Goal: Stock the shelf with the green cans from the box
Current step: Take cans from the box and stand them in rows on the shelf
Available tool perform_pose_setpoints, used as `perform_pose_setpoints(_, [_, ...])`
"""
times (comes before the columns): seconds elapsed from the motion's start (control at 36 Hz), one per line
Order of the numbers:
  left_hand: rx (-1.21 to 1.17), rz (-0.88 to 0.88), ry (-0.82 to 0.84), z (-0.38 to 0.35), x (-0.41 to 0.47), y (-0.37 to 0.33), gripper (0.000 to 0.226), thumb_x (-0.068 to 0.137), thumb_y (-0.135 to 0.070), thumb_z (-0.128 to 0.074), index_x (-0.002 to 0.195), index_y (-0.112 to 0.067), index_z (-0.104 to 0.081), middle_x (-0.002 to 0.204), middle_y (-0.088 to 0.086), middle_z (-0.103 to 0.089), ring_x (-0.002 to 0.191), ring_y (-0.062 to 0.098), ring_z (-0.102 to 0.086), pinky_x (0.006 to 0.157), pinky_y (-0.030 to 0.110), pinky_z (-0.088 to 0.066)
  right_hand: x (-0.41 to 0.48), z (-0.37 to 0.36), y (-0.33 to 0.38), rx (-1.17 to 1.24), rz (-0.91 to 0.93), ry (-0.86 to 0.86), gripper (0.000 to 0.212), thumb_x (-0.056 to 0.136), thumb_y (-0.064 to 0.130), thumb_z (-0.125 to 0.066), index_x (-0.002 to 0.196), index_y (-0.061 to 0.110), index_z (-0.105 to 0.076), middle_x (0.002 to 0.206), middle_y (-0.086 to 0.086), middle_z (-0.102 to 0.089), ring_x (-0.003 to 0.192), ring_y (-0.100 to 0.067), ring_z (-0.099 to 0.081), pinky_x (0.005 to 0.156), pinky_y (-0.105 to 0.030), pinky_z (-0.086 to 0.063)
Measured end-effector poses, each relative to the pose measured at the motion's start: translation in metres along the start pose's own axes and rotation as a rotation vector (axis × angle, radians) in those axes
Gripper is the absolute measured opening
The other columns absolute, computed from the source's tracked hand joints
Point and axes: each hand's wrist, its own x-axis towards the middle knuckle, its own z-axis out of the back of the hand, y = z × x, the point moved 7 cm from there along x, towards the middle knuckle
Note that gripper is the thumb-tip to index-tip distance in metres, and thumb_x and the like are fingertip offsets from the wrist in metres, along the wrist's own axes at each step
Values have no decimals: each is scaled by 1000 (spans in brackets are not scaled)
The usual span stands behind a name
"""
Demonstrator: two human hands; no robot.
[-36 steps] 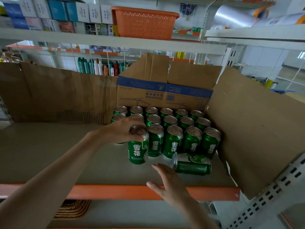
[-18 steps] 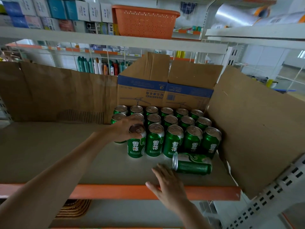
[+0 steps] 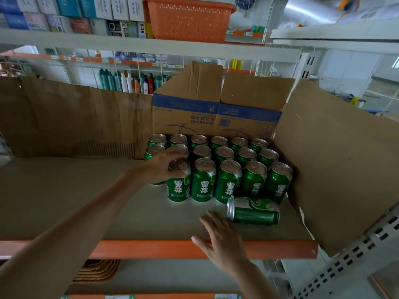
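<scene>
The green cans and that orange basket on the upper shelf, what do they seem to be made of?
The green cans look like thin metal, probably aluminium: shiny silver lids and glossy printed sides that catch the light. The orange basket looks like moulded plastic: a matte, even colour with rows of small holes.

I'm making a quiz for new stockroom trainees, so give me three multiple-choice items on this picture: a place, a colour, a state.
1. Where is the green can lying on its side? A in the cardboard box; B in front of the upright green cans; C on the top shelf.
2. What colour is the perforated plastic basket? A blue; B orange; C white.
3. What is the left hand doing? A lying flat; B hanging idle; C gripping the leftmost front can by its top.
Key: 1B, it lies before the front row; 2B, plainly orange; 3C, fingers curl over its lid.
</scene>
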Motion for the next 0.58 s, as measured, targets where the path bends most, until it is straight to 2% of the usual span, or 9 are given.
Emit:
perform_pose_setpoints(0.14, [5,-14,-27,1,-2,5,67,69,-27,-81,128,-12,-54,134,8,-47,126,23,-44,106,42,-37,-1,0,1,-10,10,27,74,94,60,-1,97,34,-70,105,10,-70,95,-7,-68,76,-23,-54])
perform_pose_setpoints(0.19, [30,-68,-72,5,-5,1,67,68,-25,-82,128,-12,-55,132,9,-50,124,25,-46,104,41,-39,-1,0,-1,-14,6,8,74,94,60,-1,97,34,-70,106,10,-70,96,-7,-68,77,-23,-54])
perform_pose_setpoints(0.25, [80,-137,-148,11,-12,-8,68,66,-31,-81,126,-15,-55,129,8,-53,121,28,-49,100,38,-38,-1,1,-2,-9,-4,-3,75,94,60,0,97,34,-70,106,10,-70,96,-6,-67,78,-23,-54])
perform_pose_setpoints(0.33, [205,-204,-264,15,-27,-24,64,69,-52,-61,126,-27,-46,126,5,-55,116,28,-50,95,42,-37,-1,0,-2,-1,-6,25,76,94,60,0,97,33,-70,106,10,-70,97,-7,-67,77,-23,-54])
perform_pose_setpoints(0.44, [202,-247,-273,-4,-52,-41,54,80,-49,-53,127,-24,-49,125,1,-55,116,19,-48,95,36,-39,-1,1,-3,1,8,20,77,94,60,1,97,33,-70,103,11,-70,94,-6,-68,74,-21,-54])
perform_pose_setpoints(0.5, [172,-265,-251,-21,-67,-47,48,83,-44,-53,127,-26,-47,124,-1,-55,116,13,-46,96,28,-37,-4,8,1,-3,42,5,80,92,64,3,105,30,-69,110,9,-69,101,-7,-66,82,-21,-51])
perform_pose_setpoints(0.56, [128,-275,-214,-39,-80,-49,46,82,-39,-53,125,-26,-47,122,1,-57,114,10,-46,96,23,-34,-5,12,0,79,91,-19,92,79,75,4,128,25,-55,136,5,-53,126,-13,-49,102,-24,-37])
perform_pose_setpoints(0.58, [105,-266,-197,-49,-86,-48,45,81,-38,-53,125,-26,-47,121,1,-58,113,9,-45,96,21,-33,-7,12,-1,137,96,12,94,74,76,2,135,25,-47,142,5,-44,133,-14,-40,106,-24,-32])
